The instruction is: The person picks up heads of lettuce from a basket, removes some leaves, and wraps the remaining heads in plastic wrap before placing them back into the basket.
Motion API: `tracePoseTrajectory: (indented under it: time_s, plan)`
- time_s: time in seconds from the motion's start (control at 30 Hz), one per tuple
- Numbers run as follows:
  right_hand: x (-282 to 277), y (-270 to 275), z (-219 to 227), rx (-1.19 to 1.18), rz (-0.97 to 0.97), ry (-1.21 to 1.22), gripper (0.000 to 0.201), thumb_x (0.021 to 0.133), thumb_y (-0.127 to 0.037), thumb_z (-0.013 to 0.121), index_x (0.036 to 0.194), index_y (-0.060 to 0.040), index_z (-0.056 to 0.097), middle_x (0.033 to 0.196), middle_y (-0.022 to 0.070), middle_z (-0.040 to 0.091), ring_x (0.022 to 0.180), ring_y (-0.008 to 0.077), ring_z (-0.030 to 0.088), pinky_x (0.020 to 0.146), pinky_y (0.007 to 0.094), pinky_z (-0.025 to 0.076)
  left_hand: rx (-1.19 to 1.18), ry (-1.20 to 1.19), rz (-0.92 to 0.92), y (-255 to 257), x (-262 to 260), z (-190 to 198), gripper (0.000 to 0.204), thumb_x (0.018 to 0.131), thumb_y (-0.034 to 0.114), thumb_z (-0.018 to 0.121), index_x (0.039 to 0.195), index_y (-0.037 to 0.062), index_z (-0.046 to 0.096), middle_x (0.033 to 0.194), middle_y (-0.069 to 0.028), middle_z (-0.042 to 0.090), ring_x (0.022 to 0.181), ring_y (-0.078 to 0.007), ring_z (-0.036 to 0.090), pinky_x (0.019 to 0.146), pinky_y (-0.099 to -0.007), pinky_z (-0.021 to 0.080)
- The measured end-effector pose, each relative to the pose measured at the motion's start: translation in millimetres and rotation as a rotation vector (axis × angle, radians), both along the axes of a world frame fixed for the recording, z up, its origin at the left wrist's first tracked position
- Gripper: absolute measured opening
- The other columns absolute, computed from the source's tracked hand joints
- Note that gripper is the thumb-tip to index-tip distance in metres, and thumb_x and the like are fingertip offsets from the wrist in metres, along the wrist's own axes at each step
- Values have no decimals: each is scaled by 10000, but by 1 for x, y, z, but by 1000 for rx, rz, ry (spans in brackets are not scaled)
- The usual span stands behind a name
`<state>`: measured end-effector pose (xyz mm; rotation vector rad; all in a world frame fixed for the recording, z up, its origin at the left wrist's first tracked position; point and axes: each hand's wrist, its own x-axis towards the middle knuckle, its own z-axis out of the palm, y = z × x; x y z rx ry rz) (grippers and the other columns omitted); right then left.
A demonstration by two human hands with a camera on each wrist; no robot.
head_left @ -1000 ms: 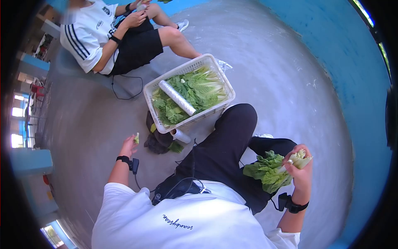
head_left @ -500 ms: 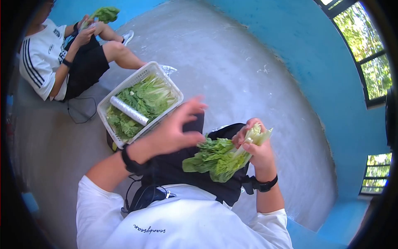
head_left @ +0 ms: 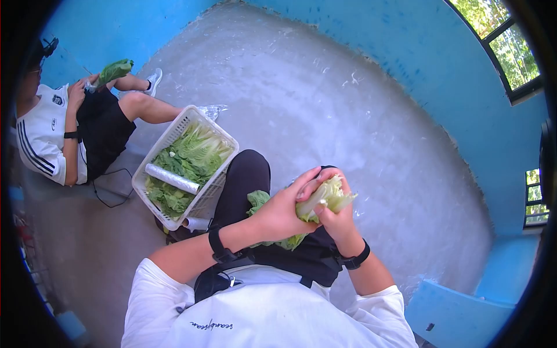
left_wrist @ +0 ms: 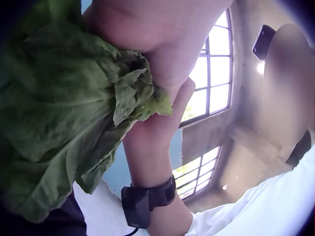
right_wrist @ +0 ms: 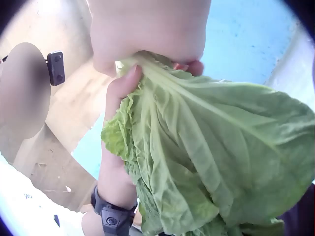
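A bunch of leafy cabbage (head_left: 329, 197) with pale stalks and broad green leaves is held in front of the lap. My right hand (head_left: 339, 217) grips the stalk end, its thumb across the stalks. My left hand (head_left: 284, 210) is wrapped round the bunch just beside it, the fingers of both hands close together. In the right wrist view, the leaves (right_wrist: 197, 142) spread out below the hands, and the left thumb (right_wrist: 129, 81) presses by the stalks. The leaves (left_wrist: 54, 113) also fill the left side of the left wrist view.
A white plastic crate (head_left: 229, 155) of cabbages stands in front on the left, with a roll of clear film (head_left: 172, 178) on top. A second roll (head_left: 197, 223) lies beside it. Beyond, another person (head_left: 64, 127) sits holding a green leafy vegetable (head_left: 116, 71). Blue walls border the floor.
My left hand has come from the far left, where it held a small pale-green piece, across to the cabbage and now grips it. The right hand keeps hold of the bunch.
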<state>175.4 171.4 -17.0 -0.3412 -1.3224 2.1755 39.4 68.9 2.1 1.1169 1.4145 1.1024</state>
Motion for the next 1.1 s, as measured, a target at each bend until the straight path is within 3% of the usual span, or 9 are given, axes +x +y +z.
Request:
tracePoseTrajectory:
  time_s: [0.23,0.43,0.67,0.77,0.83,0.87,0.97,1.0,1.1]
  plan:
    - [-3,4,-2,269,62,195,687,711,-88,900,1221,-108,440,1061,124,671,1126,238,611,1033,427,472,51,249,32,-3,4,12,955,720,155,831,1549,63,366,1308,-213,645,1065,-406,685,905,-430,557]
    - [-7,-5,-7,182,-35,157,773,730,-125,919,1293,-113,389,1087,111,678,1135,256,603,1062,441,449,59,275,114,-4,3,5,830,705,175,844,1442,34,491,1198,-202,697,1035,-409,691,856,-446,569]
    - [-16,-11,8,82,-127,-159,437,788,-4,754,1151,-47,514,994,88,683,1190,251,621,1136,448,401,11,409,202,-9,4,-9,687,697,176,874,1281,2,556,1147,-235,684,992,-410,698,815,-439,573]
    - [-15,-2,8,79,-74,-185,341,790,21,709,1074,-54,534,956,81,676,1170,247,642,1156,472,382,41,292,208,-5,6,-12,944,709,233,879,1494,15,401,1073,-248,680,997,-429,686,845,-471,552]
    - [-10,11,-2,197,-50,-102,314,802,29,694,1051,-65,527,948,79,674,1132,249,661,1158,489,380,117,150,193,-4,1,3,1009,700,229,898,1531,35,361,1288,-231,603,1155,-400,632,961,-447,513]
    - [-8,13,-1,126,-55,-47,297,831,-28,691,1055,-85,505,901,49,633,968,224,671,1115,482,427,155,78,186,-3,-1,8,1042,695,226,907,1550,46,340,1395,-223,565,1234,-385,605,1019,-435,493]
    - [-2,34,15,-229,-64,138,331,857,-116,707,1103,-100,486,848,16,566,830,193,614,1022,452,498,216,266,-88,-8,-36,-1,1107,737,311,895,1607,66,256,1506,-217,462,1335,-363,521,1116,-425,412]
    - [-2,43,22,-262,-110,173,354,883,-175,705,1128,-114,457,812,2,503,747,150,550,914,418,542,128,314,-198,-12,-49,-8,1025,830,371,824,1611,64,236,1553,-196,424,1379,-344,489,1153,-409,380]
    - [-6,72,43,-568,-362,155,253,904,-147,682,1072,-106,497,838,13,548,776,141,582,855,389,554,-77,-289,-248,-31,-59,-50,818,981,467,630,1614,108,256,1560,-163,428,1402,-327,479,1160,-456,383]
